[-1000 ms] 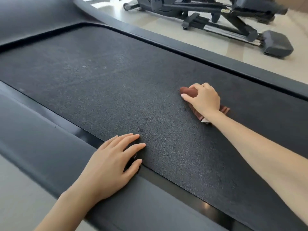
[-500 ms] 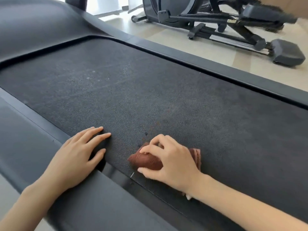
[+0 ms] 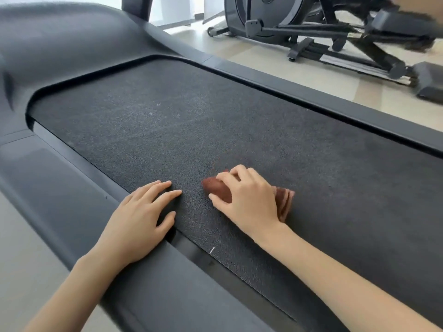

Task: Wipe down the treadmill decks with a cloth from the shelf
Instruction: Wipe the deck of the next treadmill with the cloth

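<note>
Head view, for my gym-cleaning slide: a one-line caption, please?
Right hand grips a brown cloth on the treadmill belt while the left hand rests flat at its edge.

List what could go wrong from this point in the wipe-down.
1. The left hand rests across the belt edge and side rail; if the belt shifts, it might get pinched in that gap.
2. The right hand grips a bunched cloth, so little fabric touches; pale specks farther up may be missed.

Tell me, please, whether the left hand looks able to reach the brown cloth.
Probably yes: the left hand rests flat close beside the cloth, with only bare treadmill belt between them, though the right hand grips it.
</note>
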Action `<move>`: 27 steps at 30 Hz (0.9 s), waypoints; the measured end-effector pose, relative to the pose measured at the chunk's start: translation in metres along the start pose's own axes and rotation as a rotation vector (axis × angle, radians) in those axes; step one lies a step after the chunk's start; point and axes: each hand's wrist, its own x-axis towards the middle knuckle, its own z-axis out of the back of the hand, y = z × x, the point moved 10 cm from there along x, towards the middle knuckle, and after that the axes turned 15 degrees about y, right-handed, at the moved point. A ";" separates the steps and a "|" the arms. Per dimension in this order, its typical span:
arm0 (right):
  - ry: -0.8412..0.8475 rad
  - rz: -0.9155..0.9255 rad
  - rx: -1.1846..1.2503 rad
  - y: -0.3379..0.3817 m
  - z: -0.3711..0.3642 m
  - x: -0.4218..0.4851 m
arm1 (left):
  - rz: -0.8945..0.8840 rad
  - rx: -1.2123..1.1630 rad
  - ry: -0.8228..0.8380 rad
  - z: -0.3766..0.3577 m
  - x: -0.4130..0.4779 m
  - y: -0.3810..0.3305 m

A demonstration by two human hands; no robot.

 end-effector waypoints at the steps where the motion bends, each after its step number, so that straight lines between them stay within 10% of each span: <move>1: -0.004 0.071 0.014 0.014 0.001 -0.012 | -0.002 -0.002 -0.001 0.000 0.000 0.000; 7: 0.071 0.358 0.007 0.012 0.007 -0.029 | -0.011 -0.001 0.007 0.000 0.000 -0.002; 14: 0.062 -0.106 0.025 -0.082 0.009 0.025 | 0.007 -0.011 -0.009 0.001 -0.001 -0.002; 27: 0.283 0.636 0.205 0.044 0.010 -0.090 | 0.013 0.023 0.037 -0.006 -0.001 -0.001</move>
